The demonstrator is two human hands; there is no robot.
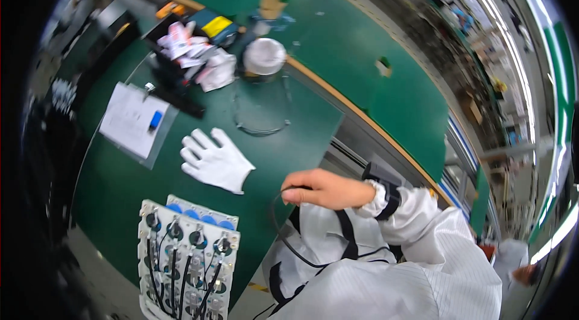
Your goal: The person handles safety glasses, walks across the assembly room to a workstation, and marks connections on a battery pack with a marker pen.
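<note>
My right hand (322,188) is closed around a thin black cable (283,232) beside the near right edge of the green table. From my fingers the cable curves down across my white-clad lap, where black straps show. Its end inside the hand is hidden. To the hand's left, a white knitted glove (217,160) lies flat with its fingers pointing away. A white rack (187,266) stands at the lower left, with blue discs at its far side and several black cables fixed to round dark fittings. My left hand is out of view.
On the green table (313,127) lie a clipboard with white paper (129,124), a small blue block (155,120) and what look like clear glasses (259,132). Farther back stand a white-topped tub (264,57) and a dark bin (166,36) of packets. Another bench (362,60) adjoins.
</note>
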